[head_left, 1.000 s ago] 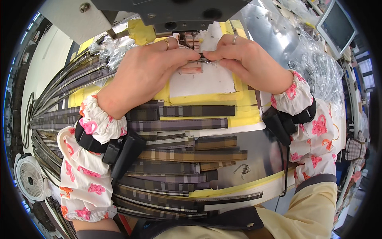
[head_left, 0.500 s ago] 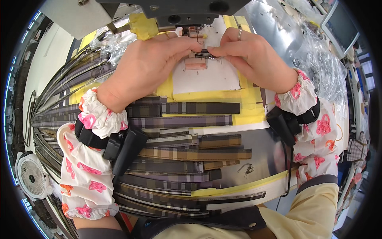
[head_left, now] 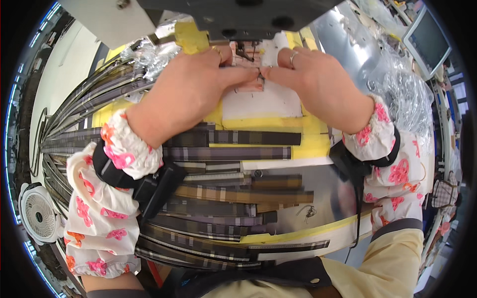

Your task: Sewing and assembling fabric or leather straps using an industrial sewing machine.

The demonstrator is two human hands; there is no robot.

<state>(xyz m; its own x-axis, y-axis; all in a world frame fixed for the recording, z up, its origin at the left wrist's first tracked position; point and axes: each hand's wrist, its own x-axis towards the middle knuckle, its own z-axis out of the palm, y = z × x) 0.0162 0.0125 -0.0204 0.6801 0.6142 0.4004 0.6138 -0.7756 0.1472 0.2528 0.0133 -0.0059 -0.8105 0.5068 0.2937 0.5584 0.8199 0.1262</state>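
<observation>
Beneath the dark head of a sewing machine (head_left: 243,20), my left hand (head_left: 184,94) and my right hand (head_left: 325,82) face each other with thumb tips almost touching. Both hands are closed, fingers curled under and mostly hidden. Only a tiny dark bit shows between the thumbs; what they hold cannot be made out. They rest over a pinkish marked plate (head_left: 248,86) at the needle area. Nearer to me, several dark plaid straps (head_left: 253,138) lie side by side, their ends pointing right.
Yellow tape (head_left: 258,122) borders a white work surface. Loose dark thread (head_left: 310,212) lies on the metal tabletop. Crumpled clear plastic (head_left: 410,99) and a screen (head_left: 427,38) are at the right. A white fan (head_left: 40,213) stands at the left.
Both hands have turned knuckles-up and come down slightly onto the plate. The dark strap piece with a metal part, visible between them before, is now almost wholly covered.
</observation>
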